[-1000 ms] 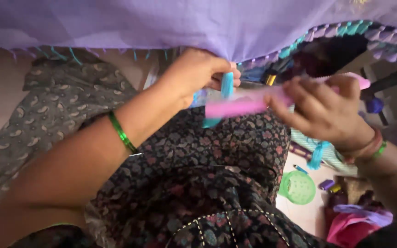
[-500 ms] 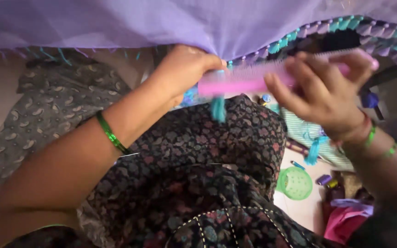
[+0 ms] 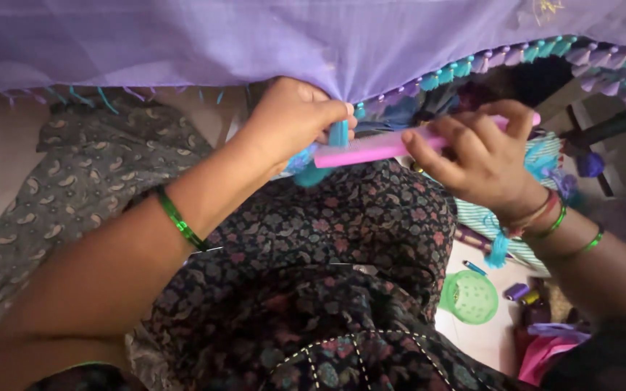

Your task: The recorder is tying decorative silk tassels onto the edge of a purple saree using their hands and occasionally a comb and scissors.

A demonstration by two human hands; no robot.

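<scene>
Your left hand (image 3: 295, 119) pinches a turquoise thread tassel (image 3: 338, 135) at the edge of the sheer lilac cloth (image 3: 255, 40), while just to its right your right hand (image 3: 476, 156) grips a flat pink plastic comb (image 3: 371, 150) touching that tassel.

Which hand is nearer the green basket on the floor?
Right. The right hand holds the pink comb above the green basket; the left hand pinches teal threads farther left.
</scene>
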